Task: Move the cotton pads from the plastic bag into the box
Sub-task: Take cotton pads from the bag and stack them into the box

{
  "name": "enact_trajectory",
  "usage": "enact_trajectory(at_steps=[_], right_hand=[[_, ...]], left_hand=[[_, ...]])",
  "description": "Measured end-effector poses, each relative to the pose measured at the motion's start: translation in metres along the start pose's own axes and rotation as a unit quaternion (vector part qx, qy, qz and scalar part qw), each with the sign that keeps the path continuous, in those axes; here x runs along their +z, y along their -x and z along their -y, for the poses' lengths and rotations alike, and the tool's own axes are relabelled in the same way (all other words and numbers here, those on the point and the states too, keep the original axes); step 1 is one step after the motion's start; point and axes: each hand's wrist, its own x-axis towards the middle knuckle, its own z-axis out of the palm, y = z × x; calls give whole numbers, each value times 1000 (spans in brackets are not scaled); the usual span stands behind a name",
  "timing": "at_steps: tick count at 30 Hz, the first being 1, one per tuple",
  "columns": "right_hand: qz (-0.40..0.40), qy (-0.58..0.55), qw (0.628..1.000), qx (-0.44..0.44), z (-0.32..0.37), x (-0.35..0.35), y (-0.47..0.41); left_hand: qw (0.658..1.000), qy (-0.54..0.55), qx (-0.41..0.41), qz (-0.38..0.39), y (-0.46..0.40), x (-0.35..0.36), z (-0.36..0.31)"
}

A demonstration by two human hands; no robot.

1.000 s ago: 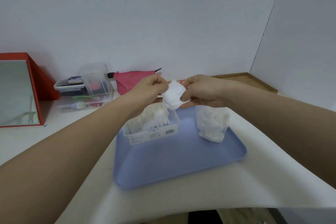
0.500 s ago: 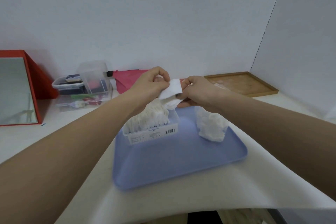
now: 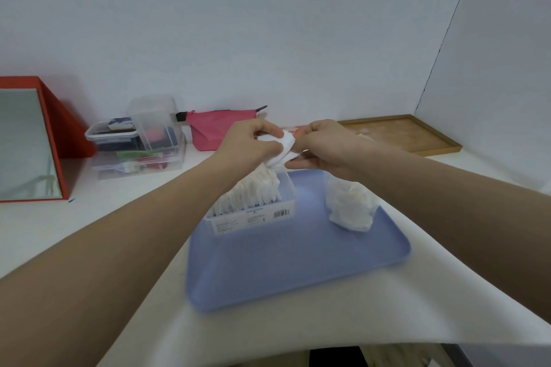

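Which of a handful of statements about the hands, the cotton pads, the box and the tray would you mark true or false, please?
1. Both hands hold the same cotton pad above the box. True: the left hand and right hand both pinch it.
2. The box is empty. False: a row of pads already stands in it.
3. The plastic bag stands on the blue tray, to the right of the box. True.
4. The box sits on the wooden tray. False: it sits on the blue tray; the wooden tray lies at the back right.
5. A pink pouch lies near the wall. True.
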Motion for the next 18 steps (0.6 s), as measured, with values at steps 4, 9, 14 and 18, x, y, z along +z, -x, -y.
enact_trajectory(at_steps=[4, 9, 14, 18], right_hand=[[12, 13, 1000, 19, -1, -1, -7], [30, 5, 999, 27, 1, -2, -10], [27, -4, 999, 34, 6, 1, -8], [11, 26, 999, 24, 4, 6, -9]], left_hand=[[1000, -13, 13, 0, -2, 0, 3], [999, -32, 24, 27, -5, 0, 6], [998, -41, 4, 41, -8, -3, 10], [999, -18, 5, 32, -14, -3, 14]])
